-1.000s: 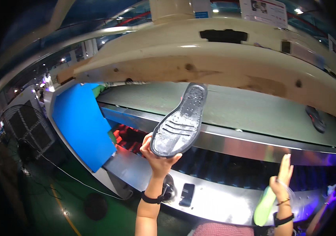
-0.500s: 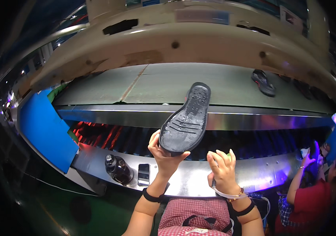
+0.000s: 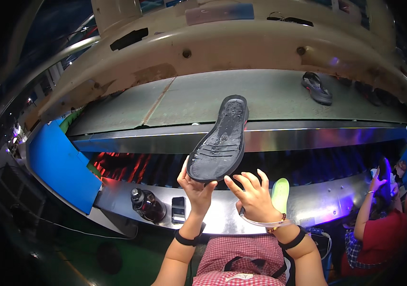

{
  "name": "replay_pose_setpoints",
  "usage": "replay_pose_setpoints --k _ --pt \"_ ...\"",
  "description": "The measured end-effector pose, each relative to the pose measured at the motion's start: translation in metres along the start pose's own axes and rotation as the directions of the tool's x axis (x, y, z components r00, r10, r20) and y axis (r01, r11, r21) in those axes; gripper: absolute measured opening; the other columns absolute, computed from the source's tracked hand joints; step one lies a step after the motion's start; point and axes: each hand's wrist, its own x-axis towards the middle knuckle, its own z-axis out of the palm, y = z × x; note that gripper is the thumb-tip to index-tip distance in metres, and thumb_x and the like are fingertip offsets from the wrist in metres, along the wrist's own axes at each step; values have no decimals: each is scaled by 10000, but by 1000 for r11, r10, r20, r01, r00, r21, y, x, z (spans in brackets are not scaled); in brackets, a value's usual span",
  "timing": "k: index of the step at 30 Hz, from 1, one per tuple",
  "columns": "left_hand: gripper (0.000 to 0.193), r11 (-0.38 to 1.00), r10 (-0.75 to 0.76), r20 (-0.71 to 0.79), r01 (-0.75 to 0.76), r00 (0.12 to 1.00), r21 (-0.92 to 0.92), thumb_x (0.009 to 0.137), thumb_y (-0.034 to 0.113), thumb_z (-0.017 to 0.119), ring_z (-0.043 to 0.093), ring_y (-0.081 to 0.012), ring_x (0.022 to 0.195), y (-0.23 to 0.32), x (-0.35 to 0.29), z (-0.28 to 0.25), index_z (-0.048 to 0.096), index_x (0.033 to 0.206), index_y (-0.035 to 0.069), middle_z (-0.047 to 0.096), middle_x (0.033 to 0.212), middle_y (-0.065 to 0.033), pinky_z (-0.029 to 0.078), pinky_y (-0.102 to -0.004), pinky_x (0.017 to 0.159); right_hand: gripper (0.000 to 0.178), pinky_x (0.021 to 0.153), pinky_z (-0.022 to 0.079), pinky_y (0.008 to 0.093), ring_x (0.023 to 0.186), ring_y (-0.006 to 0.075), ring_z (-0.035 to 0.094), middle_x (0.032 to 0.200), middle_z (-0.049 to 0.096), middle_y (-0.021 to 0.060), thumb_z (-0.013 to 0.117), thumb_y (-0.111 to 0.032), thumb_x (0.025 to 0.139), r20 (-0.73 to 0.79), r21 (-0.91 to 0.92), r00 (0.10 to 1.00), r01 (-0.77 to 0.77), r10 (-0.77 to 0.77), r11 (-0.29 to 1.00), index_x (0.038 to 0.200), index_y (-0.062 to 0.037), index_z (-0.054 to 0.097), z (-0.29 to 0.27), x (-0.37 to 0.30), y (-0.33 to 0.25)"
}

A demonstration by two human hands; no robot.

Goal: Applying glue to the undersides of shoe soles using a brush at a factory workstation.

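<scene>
The metal counter (image 3: 225, 205) is running below the sole (image 3: 218, 140), and the belt (image 3: 117, 110) is stretching away beyond it. Your left hand (image 3: 196, 190) is the nearer one, grasping the sole by its wide near end, thumb and fingers pinching its edge. From that grip the long axis is pointing away from you, the narrow end leaning right. Your right hand (image 3: 256, 198) is hovering just beside the sole's wide end, fingers spreading loosely; whether it is touching or holding anything, I cannot tell.
</scene>
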Motion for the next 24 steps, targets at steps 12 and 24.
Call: replay_pose_setpoints --k 12,24 --pt "925 979 130 158 -151 979 135 702 68 823 376 -314 1325 -3 2 -7 195 1378 128 161 1499 -206 430 -425 1049 711 1015 265 552 1096 252 496 1018 565 66 665 -192 702 -28 -57 1000 -13 12 998 1378 -314 485 -5 13 -4" --pt "978 959 155 220 -200 963 199 647 6 838 345 -348 1340 -5 -2 -2 197 1368 163 123 1500 -212 429 -453 1052 868 988 289 556 1088 281 490 1030 540 104 702 -115 618 -54 -8 986 -155 155 988 1429 -239 418 -10 15 5"
